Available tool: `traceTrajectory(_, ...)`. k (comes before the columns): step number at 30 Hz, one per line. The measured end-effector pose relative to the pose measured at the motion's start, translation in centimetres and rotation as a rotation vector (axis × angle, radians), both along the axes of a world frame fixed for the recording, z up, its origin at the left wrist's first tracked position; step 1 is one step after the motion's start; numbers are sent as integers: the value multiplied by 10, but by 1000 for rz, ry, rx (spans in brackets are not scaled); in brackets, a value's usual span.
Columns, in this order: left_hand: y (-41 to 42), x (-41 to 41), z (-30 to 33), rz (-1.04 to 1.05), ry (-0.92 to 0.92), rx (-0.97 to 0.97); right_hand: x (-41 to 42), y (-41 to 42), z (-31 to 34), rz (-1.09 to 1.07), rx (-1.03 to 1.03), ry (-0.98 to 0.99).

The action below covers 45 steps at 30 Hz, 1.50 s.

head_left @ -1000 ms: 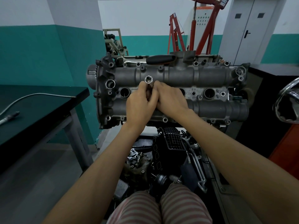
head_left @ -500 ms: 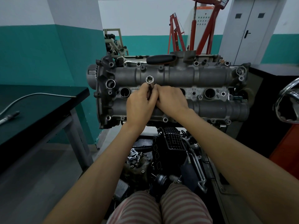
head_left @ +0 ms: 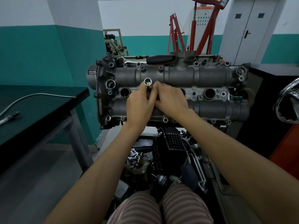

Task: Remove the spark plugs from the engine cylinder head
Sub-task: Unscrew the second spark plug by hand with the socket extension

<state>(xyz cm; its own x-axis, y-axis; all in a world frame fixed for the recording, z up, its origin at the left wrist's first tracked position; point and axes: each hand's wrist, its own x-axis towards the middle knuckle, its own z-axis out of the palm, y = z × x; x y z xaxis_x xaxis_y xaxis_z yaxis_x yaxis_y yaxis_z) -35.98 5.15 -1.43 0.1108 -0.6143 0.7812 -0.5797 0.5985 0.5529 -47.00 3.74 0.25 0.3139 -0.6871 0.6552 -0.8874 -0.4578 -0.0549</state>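
Nothing shifted; left hand (head_left: pixel 140 105) and right hand (head_left: pixel 170 101) both grasping socket (head_left: pixel 148 83) over cylinder head (head_left: pixel 210 109) plug well.

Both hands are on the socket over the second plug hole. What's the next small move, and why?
Probably keep twisting the socket by hand. Both the left hand and the right hand grip its shaft, its open drive end carries no handle, and the ratchet lies on the cylinder head.

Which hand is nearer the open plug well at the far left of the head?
Left. The left hand lies just right of that plug well, gripping the socket; the right hand sits farther right, beyond the left one.
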Motion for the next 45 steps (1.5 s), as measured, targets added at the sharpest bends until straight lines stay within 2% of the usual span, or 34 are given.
traceTrajectory(7,4,-1,2,-4,0,-32,0,-4,0,-68,-1,83)
traceTrajectory(15,2,-1,0,12,-9,-24,0,-4,-1,2,31,-3)
traceTrajectory(27,2,-2,1,-31,15,-40,0,-4,-1,-81,-8,84)
traceTrajectory(37,2,-1,-1,-8,-3,-15,1,-1,-1,-23,15,7)
traceTrajectory(45,2,-2,1,-7,7,-37,1,-3,0,-84,-5,60)
